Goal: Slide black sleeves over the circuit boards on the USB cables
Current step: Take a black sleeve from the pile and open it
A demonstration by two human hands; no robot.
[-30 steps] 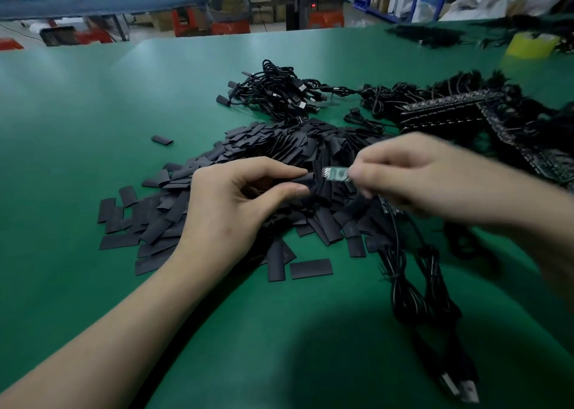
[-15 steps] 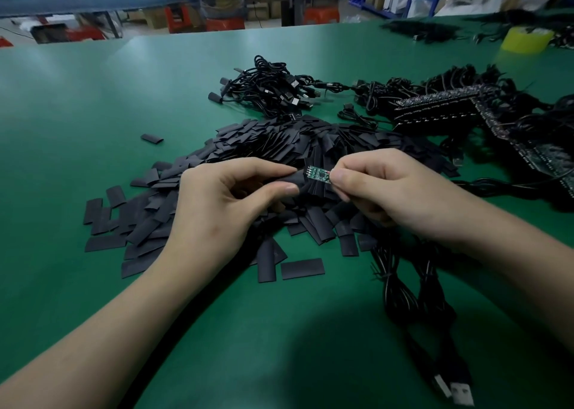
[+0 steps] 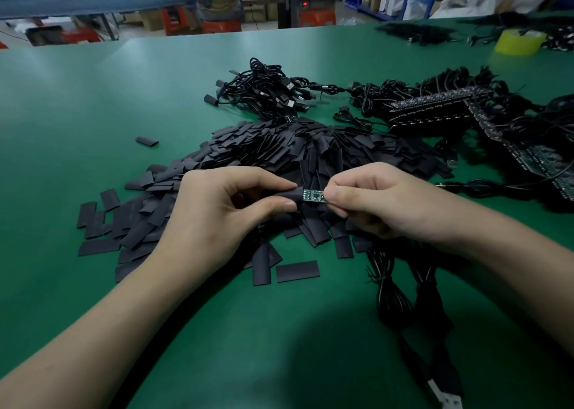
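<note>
Where left hand (image 3: 217, 213) pinches matte black sleeve (image 3: 294, 195), flat green circuit board (image 3: 313, 196) pinched in right hand (image 3: 382, 203).

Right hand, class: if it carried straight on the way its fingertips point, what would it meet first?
Probably the black sleeve pinched by the left hand; the right hand points its circuit board at that sleeve's open end.

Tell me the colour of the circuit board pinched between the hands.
Green, with small dark parts; the circuit board shows best in the head view.
</note>
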